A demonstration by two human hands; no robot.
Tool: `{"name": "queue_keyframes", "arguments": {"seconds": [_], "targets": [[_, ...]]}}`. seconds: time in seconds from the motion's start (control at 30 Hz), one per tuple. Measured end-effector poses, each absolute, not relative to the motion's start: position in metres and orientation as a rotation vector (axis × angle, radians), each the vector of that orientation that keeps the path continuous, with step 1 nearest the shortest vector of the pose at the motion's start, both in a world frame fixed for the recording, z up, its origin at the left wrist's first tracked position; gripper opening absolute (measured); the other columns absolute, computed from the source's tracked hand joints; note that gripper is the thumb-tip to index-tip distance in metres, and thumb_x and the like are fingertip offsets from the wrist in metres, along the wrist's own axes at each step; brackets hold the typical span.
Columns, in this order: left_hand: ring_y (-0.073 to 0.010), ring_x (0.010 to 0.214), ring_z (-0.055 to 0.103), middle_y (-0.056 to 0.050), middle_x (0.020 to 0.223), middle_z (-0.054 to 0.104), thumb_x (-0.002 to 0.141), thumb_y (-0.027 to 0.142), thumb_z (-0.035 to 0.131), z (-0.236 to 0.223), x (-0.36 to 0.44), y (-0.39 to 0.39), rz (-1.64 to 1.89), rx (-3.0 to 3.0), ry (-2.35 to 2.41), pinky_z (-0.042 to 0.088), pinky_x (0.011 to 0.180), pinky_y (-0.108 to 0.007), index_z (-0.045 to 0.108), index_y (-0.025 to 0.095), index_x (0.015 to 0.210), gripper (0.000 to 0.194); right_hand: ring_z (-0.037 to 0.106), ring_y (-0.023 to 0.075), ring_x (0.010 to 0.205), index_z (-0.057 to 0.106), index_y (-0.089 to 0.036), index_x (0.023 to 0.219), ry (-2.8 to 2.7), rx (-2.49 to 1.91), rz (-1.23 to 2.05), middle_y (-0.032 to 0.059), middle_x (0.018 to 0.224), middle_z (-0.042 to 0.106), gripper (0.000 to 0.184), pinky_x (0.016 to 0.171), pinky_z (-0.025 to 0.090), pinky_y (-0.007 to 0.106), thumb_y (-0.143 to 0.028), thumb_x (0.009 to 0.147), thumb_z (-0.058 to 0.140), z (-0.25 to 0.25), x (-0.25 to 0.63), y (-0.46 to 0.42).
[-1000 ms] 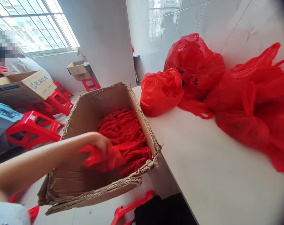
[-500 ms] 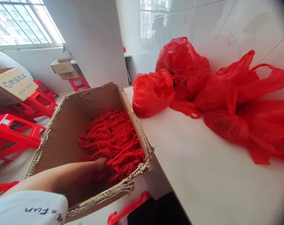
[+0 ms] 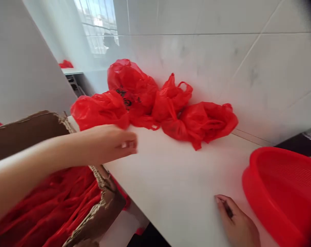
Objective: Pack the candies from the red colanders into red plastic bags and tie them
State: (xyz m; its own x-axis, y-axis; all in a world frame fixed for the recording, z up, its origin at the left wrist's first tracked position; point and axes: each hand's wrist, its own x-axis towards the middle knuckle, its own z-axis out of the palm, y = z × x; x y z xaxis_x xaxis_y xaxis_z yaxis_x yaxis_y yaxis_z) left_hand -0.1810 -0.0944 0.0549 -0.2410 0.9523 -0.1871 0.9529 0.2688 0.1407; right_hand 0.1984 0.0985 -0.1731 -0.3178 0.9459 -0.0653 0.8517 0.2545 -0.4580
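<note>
My left hand (image 3: 109, 144) reaches from the left across the torn corner of a cardboard box (image 3: 29, 127) and hovers over the white table (image 3: 171, 181). Its fingers are curled together and nothing shows in them. It is just below the nearest red plastic bag (image 3: 101, 108). The box is full of red twisted plastic strips (image 3: 55, 206). My right hand (image 3: 237, 224) rests on the table at the bottom right, holding nothing, next to a red mesh basket (image 3: 281, 192).
More red plastic bags (image 3: 207, 118) lie heaped against the white tiled wall, one with black print (image 3: 132, 85). A dark object (image 3: 299, 137) sits at the far right by the wall. The box stands against the table's left edge.
The view has swung right. My left hand has come up out of the box and moved over the table toward the bags. My right hand and the red basket have come into view.
</note>
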Motion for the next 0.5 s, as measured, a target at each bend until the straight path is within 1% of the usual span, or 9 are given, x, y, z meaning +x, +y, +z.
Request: {"name": "queue_keyframes", "arguments": {"seconds": [0.03, 0.07, 0.1, 0.17, 0.2, 0.3, 0.37, 0.43, 0.5], "targets": [[-0.0181, 0.075, 0.064, 0.001, 0.084, 0.069, 0.089, 0.041, 0.053, 0.051, -0.165, -0.056, 0.051, 1.916, 2.323, 0.043, 0.063, -0.026, 0.068, 0.024, 0.092, 0.023, 0.067, 0.0216, 0.076, 0.066, -0.033, 0.096, -2.284, -1.674, 0.627, -0.0023, 0.089, 0.072, 0.047, 0.06, 0.05, 0.028, -0.066, 0.08, 0.038, -0.17, 0.197, 0.096], [-0.0202, 0.09, 0.065, -0.002, 0.101, 0.069, 0.09, 0.034, 0.053, 0.044, -0.153, -0.016, 0.113, 1.998, 2.331, 0.045, 0.072, -0.027, 0.066, 0.024, 0.104, 0.021, 0.067, 0.0206, 0.075, 0.066, -0.033, 0.095, -2.268, -1.663, 0.633, -0.0028, 0.087, 0.072, 0.046, 0.061, 0.05, 0.028, -0.066, 0.08, 0.038, -0.167, 0.195, 0.094], [-0.0218, 0.104, 0.062, -0.004, 0.117, 0.066, 0.092, 0.028, 0.049, 0.034, -0.145, 0.021, 0.153, 2.067, 2.338, 0.045, 0.08, -0.028, 0.062, 0.023, 0.114, 0.026, 0.066, 0.0195, 0.074, 0.066, -0.033, 0.094, -2.253, -1.648, 0.636, -0.0034, 0.086, 0.071, 0.044, 0.061, 0.05, 0.027, -0.065, 0.082, 0.038, -0.165, 0.193, 0.091], [-0.0238, 0.122, 0.052, -0.008, 0.135, 0.056, 0.095, 0.021, 0.041, 0.012, -0.141, 0.086, 0.184, 2.146, 2.351, 0.044, 0.091, -0.031, 0.055, 0.021, 0.127, 0.035, 0.065, 0.0178, 0.072, 0.065, -0.033, 0.093, -2.23, -1.617, 0.644, -0.0044, 0.085, 0.071, 0.042, 0.062, 0.049, 0.025, -0.063, 0.085, 0.037, -0.161, 0.191, 0.085], [-0.0246, 0.128, 0.047, -0.01, 0.14, 0.052, 0.093, 0.018, 0.045, 0.001, -0.143, 0.111, 0.167, 2.169, 2.342, 0.041, 0.097, -0.034, 0.052, 0.02, 0.131, 0.039, 0.064, 0.0172, 0.071, 0.065, -0.033, 0.093, -2.218, -1.603, 0.655, -0.0048, 0.085, 0.07, 0.041, 0.062, 0.049, 0.025, -0.062, 0.087, 0.037, -0.16, 0.191, 0.083], [-0.0291, 0.12, 0.053, -0.015, 0.127, 0.061, 0.084, 0.023, 0.064, -0.022, -0.151, 0.151, 0.036, 2.136, 2.328, 0.04, 0.099, -0.046, 0.056, 0.014, 0.126, 0.044, 0.064, 0.017, 0.068, 0.065, -0.033, 0.093, -2.197, -1.599, 0.705, -0.0049, 0.084, 0.07, 0.043, 0.061, 0.049, 0.025, -0.063, 0.088, 0.034, -0.16, 0.192, 0.085], [-0.0302, 0.107, 0.061, -0.014, 0.109, 0.069, 0.08, 0.024, 0.067, -0.026, -0.155, 0.146, -0.035, 2.079, 2.318, 0.043, 0.093, -0.05, 0.063, 0.012, 0.111, 0.033, 0.065, 0.0185, 0.068, 0.065, -0.033, 0.094, -2.221, -1.621, 0.726, -0.004, 0.084, 0.071, 0.045, 0.06, 0.05, 0.027, -0.065, 0.086, 0.035, -0.164, 0.198, 0.091], [-0.0298, 0.097, 0.065, -0.013, 0.097, 0.071, 0.081, 0.022, 0.063, -0.02, -0.159, 0.117, -0.039, 2.022, 2.299, 0.047, 0.086, -0.045, 0.067, 0.012, 0.099, 0.021, 0.066, 0.0208, 0.069, 0.066, -0.033, 0.096, -2.271, -1.638, 0.724, -0.002, 0.084, 0.071, 0.043, 0.057, 0.05, 0.028, -0.066, 0.084, 0.041, -0.169, 0.207, 0.095], [-0.0269, 0.09, 0.066, -0.009, 0.092, 0.072, 0.081, 0.023, 0.059, -0.003, -0.168, 0.066, -0.001, 1.953, 2.288, 0.049, 0.077, -0.036, 0.067, 0.014, 0.093, 0.017, 0.066, 0.0218, 0.07, 0.067, -0.032, 0.101, -2.293, -1.581, 0.647, 0.0015, 0.083, 0.071, 0.039, 0.055, 0.051, 0.029, -0.062, 0.085, 0.048, -0.175, 0.215, 0.095]]}}
